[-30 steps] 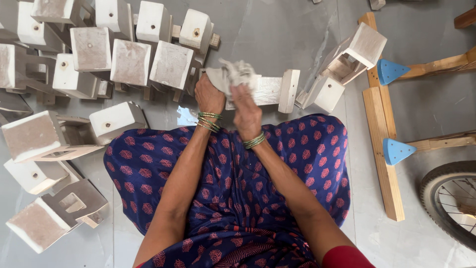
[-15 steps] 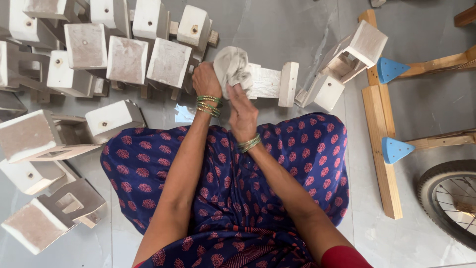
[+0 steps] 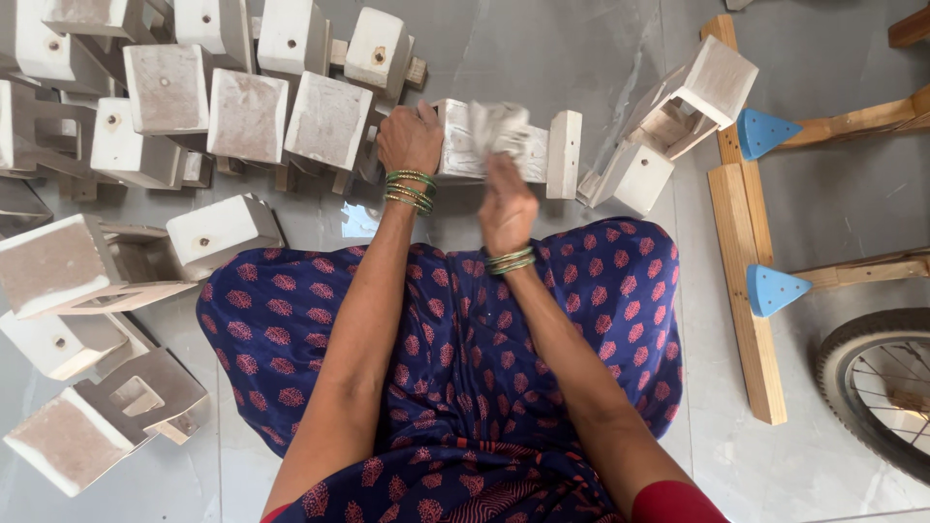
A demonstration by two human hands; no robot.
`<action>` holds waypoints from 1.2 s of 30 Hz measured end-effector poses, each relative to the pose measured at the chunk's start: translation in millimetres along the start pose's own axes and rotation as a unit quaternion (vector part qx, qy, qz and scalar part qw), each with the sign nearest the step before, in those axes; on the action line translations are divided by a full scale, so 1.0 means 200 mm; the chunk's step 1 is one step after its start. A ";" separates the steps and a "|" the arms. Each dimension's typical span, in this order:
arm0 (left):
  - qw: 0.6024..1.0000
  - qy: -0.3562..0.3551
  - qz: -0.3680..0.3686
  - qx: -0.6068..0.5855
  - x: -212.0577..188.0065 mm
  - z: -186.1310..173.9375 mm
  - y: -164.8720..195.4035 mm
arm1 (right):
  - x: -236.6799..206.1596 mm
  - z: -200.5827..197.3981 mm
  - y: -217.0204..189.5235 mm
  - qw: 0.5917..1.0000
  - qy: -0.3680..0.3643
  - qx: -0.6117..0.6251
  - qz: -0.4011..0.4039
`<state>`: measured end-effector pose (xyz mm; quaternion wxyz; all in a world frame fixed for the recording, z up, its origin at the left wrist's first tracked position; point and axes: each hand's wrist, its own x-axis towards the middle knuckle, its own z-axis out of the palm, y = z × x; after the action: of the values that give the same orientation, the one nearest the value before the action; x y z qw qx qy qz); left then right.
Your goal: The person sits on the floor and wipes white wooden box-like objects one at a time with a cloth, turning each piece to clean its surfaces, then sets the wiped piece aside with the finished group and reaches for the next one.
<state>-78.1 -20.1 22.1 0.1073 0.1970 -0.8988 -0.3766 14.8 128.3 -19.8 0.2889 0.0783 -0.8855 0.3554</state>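
The left hand [image 3: 410, 138] is closed over the left end of a white-painted wooden piece [image 3: 504, 153] that lies across the floor just beyond the knees, fingers curled over its top edge so that it is pinned in place; green bangles [image 3: 411, 191] ring that wrist. To its right, the right hand [image 3: 508, 205] is bunched around a pale cloth [image 3: 496, 124] and presses it against the face of the same piece; the cloth and fingers are blurred, so the exact grip cannot be told. Judging from this, the step in hand is rubbing the surface down, and doing it well likely calls for the left hand to hold the piece firm against the floor while the right works the cloth in even strokes along the length, reaching the corners by the upright end block [image 3: 564, 153] and not only the flat middle. The piece lies between the two hands and under them, touching both, directly ahead of the blue patterned lap [image 3: 446, 358]. Many similar white pieces [image 3: 247, 114] are stacked to the left, a few more [image 3: 678, 116] lie to the right, and a wooden frame [image 3: 741, 291] with blue corner caps lies further right near a wheel [image 3: 877, 387].
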 end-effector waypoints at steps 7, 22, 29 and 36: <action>1.000 -0.011 -0.001 0.007 0.00 0.00 -0.02 | 0.01 -0.05 -0.11 0.997 -0.041 0.057 -0.027; 0.999 0.020 0.040 -0.010 -0.02 0.06 -0.09 | 0.04 0.08 -0.12 0.998 -0.021 0.060 -0.009; 0.998 0.042 0.041 -0.020 -0.05 0.05 -0.07 | 0.22 -0.01 0.19 1.000 -0.018 -0.011 0.015; 0.994 0.101 0.005 -0.028 -0.09 0.06 -0.01 | 0.23 -0.05 0.18 0.998 -0.029 -0.053 0.034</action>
<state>-65.7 -6.3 11.4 0.2049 0.2262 -0.8734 -0.3796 -31.2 163.6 -9.2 0.2546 0.0431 -0.9132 0.3153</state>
